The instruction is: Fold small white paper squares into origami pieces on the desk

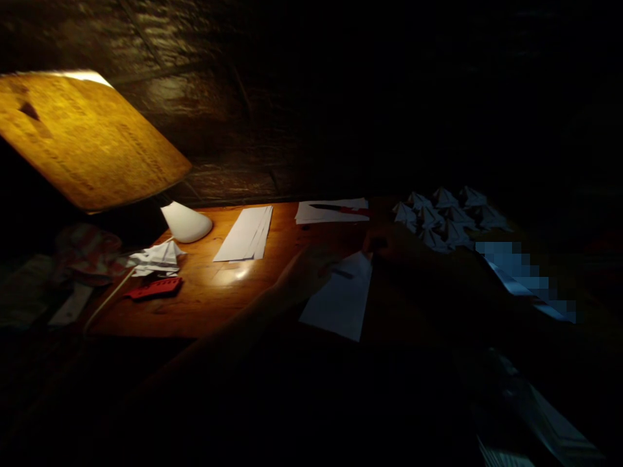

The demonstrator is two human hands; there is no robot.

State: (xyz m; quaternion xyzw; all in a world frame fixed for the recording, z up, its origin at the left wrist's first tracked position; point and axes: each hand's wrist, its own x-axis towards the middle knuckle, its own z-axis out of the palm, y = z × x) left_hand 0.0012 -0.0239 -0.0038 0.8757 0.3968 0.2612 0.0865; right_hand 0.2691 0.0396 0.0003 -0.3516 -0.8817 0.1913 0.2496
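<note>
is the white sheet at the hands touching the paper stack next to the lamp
Apart. The head view shows the left hand and a strip of wooden tabletop between the white sheet and the paper stack.

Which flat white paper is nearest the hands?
The front sheet, left hand and right hand at its far end; the left stack and back stack lie farther off.

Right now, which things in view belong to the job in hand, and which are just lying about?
Likely job:
white sheet at left hand and right hand
left paper stack
back sheets
folded paper pieces
knife, possibly

Likely just about:
lamp, though it gives light
red object
striped cloth
</note>
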